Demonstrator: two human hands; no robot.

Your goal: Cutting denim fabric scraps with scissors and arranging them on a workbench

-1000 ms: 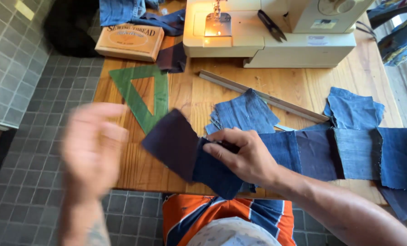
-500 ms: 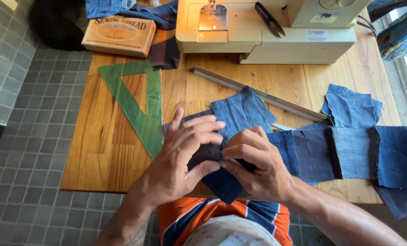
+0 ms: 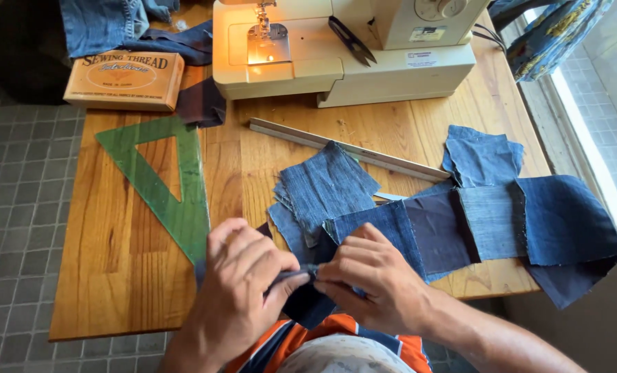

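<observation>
My left hand (image 3: pixel 243 287) and my right hand (image 3: pixel 370 283) meet at the near edge of the wooden table (image 3: pixel 129 276). Together they pinch the end of a strip of sewn denim patches (image 3: pixel 474 224) against a dark blue patch (image 3: pixel 308 304) that hangs over the table edge. The strip runs from my hands to the right, in alternating light and dark blue squares. A small stack of loose denim squares (image 3: pixel 325 183) lies just beyond my hands.
A green see-through set square (image 3: pixel 163 186) lies to the left. A cream sewing machine (image 3: pixel 336 45) with black snips (image 3: pixel 353 40) on it stands at the back, with a cardboard box (image 3: pixel 125 79) left of it, a long ruler (image 3: pixel 350 148) in front, and a loose denim piece (image 3: pixel 481 155) on the right.
My left hand came in from the left and closed on the dark patch beside my right hand. Both hands drew nearer to the table edge.
</observation>
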